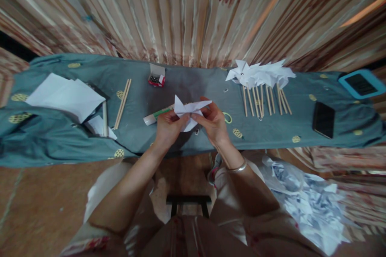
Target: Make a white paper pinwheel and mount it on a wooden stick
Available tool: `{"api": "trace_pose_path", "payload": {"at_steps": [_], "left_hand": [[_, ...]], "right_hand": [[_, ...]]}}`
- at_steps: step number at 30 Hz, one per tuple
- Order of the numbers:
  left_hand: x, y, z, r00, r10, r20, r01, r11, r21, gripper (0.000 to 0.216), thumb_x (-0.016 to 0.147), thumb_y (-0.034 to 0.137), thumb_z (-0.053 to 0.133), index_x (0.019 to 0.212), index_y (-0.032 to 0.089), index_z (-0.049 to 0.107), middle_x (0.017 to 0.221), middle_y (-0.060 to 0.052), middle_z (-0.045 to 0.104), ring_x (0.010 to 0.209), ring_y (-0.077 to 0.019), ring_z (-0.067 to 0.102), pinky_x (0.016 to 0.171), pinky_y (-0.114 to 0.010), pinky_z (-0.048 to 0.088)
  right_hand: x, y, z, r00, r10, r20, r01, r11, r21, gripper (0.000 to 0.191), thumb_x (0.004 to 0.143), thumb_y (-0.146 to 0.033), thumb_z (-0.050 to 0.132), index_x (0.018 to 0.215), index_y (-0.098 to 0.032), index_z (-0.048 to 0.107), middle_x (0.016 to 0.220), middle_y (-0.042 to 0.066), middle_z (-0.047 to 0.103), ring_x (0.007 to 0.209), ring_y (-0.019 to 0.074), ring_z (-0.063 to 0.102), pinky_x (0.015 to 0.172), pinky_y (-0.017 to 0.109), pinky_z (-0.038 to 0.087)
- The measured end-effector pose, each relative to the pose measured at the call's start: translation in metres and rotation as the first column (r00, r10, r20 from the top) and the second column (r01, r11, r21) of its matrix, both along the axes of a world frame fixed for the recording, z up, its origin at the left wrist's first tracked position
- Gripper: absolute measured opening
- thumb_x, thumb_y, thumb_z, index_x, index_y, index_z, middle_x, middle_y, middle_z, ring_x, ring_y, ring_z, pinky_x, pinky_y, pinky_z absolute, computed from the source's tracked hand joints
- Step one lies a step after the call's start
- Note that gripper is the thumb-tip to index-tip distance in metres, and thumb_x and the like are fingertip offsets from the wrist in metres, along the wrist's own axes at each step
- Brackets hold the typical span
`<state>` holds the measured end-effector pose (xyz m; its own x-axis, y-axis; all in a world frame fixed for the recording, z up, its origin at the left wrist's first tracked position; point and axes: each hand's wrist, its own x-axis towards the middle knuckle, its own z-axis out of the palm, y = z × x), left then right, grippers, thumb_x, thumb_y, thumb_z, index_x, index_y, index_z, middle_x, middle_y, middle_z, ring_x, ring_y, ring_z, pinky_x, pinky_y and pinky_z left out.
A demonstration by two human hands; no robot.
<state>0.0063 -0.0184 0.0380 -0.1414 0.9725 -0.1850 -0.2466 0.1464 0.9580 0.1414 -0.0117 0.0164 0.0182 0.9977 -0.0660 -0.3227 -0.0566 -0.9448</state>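
Note:
My left hand (168, 127) and my right hand (212, 122) pinch a folded white paper pinwheel (188, 110) between them, just above the near edge of a table covered in blue-grey cloth (135, 88). Both hands have their fingers closed on the paper. A glue stick (157, 115) with a green band lies on the cloth just left of my left hand. A row of finished white pinwheels on wooden sticks (262, 84) lies to the right.
A stack of white paper sheets (66, 96) and loose wooden sticks (123, 102) lie at the left. A small red box of pins (157, 77) sits at the back. A black phone (323, 119) and blue-cased tablet (361, 83) are at the right. Paper scraps (310, 204) litter the floor.

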Motion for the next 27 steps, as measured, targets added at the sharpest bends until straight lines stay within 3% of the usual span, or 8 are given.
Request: {"api": "trace_pose_path", "payload": {"at_steps": [12, 19, 27], "left_hand": [[0.001, 0.0018, 0.0004, 0.999, 0.0, 0.048, 0.0, 1.0, 0.008, 0.021, 0.056, 0.026, 0.083, 0.073, 0.015, 0.079, 0.069, -0.001, 0.075, 0.062, -0.014, 0.062, 0.061, -0.025, 0.051], [-0.0016, 0.003, 0.0, 1.0, -0.008, -0.015, 0.009, 1.0, 0.018, 0.02, 0.056, 0.029, 0.083, 0.071, 0.016, 0.079, 0.068, -0.001, 0.073, 0.061, -0.0135, 0.061, 0.059, -0.025, 0.049], [-0.0034, 0.0024, -0.0026, 0.996, -0.005, -0.091, 0.009, 0.999, 0.053, 0.022, 0.061, 0.031, 0.081, 0.078, 0.017, 0.08, 0.076, -0.002, 0.074, 0.068, -0.0156, 0.064, 0.065, -0.027, 0.051]], "right_hand": [[-0.0021, 0.0005, -0.003, 0.999, -0.036, 0.004, 0.036, 0.999, 0.014, 0.061, 0.062, -0.036, 0.09, 0.113, -0.026, 0.057, 0.08, -0.005, 0.073, 0.073, 0.0157, 0.069, 0.072, 0.031, 0.059], [-0.0024, 0.0015, -0.0029, 0.999, -0.033, 0.018, 0.033, 0.999, 0.022, 0.054, 0.064, -0.035, 0.088, 0.107, -0.026, 0.058, 0.083, -0.004, 0.075, 0.079, 0.0171, 0.072, 0.079, 0.034, 0.061], [-0.0046, 0.0036, -0.0006, 0.998, -0.05, 0.025, 0.05, 0.998, -0.027, 0.053, 0.061, -0.036, 0.089, 0.104, -0.025, 0.059, 0.079, -0.005, 0.073, 0.075, 0.0168, 0.07, 0.077, 0.033, 0.061]]}}
